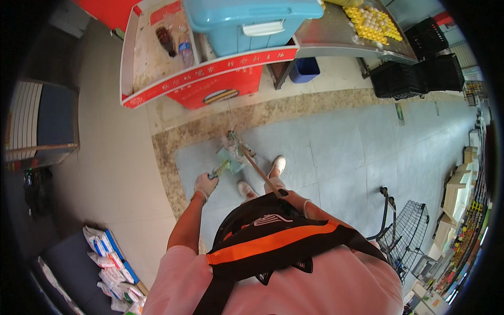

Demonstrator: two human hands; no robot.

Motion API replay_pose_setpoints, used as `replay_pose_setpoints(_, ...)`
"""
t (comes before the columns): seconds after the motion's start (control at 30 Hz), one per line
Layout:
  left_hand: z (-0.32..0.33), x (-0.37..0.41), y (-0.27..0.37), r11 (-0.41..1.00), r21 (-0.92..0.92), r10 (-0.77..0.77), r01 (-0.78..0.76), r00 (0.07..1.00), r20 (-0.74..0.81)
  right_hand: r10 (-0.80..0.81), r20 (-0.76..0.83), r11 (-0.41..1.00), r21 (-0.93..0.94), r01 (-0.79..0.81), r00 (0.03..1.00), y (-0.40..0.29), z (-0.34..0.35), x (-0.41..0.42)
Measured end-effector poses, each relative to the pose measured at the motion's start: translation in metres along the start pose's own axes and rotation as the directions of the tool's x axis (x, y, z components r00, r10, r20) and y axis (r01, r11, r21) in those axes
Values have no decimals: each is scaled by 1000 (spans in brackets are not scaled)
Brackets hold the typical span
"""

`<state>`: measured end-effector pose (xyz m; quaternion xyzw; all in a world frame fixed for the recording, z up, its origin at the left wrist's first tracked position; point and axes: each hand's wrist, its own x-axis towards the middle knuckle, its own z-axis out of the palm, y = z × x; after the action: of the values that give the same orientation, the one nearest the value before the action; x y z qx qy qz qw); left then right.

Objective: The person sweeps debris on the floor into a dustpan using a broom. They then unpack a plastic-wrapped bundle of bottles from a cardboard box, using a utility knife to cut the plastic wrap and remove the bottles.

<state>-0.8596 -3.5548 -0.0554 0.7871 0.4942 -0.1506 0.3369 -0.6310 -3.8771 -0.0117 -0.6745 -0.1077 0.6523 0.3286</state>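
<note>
My left hand [205, 184], in a thin whitish glove, is closed around the dark grip of a short greenish handle [223, 167]. This handle leads to a pale teal dustpan [238, 167] low over the floor. Crumpled clear plastic [233, 146] lies at the dustpan. My right hand [294, 199], also gloved, grips the upper end of a long wooden stick [258, 168] near my waist. The stick slants down to the dustpan; its far end is partly hidden by the plastic, so I cannot tell what head it carries. My white shoes [278, 165] stand just behind.
Ahead is a red-edged display stand [208, 73] with bottles and a blue lidded bin [252, 39]. A metal table [327, 35] bears yellow egg trays [372, 23]. Black crates [397, 80] stand at right, a shopping cart [407, 224] behind right, bagged goods [112, 271] behind left.
</note>
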Motion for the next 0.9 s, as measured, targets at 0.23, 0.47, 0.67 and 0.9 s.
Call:
replay_pose_setpoints(0.23,16,-10,27,937,-348,-42,37,999,-9,-351,259,659,-615,434,900,-53,-9,29)
replay_pose_setpoints(0.47,43,21,110,836,-547,-92,39,993,-70,-495,341,411,-718,562,799,-101,-39,57)
replay_pose_setpoints(0.67,68,49,189,829,-547,-172,112,983,-59,31,32,999,33,-32,999,-180,-82,47)
replay_pose_setpoints(0.9,68,96,259,764,-622,-256,169,965,-53,89,85,948,-314,-58,992,-207,-137,104)
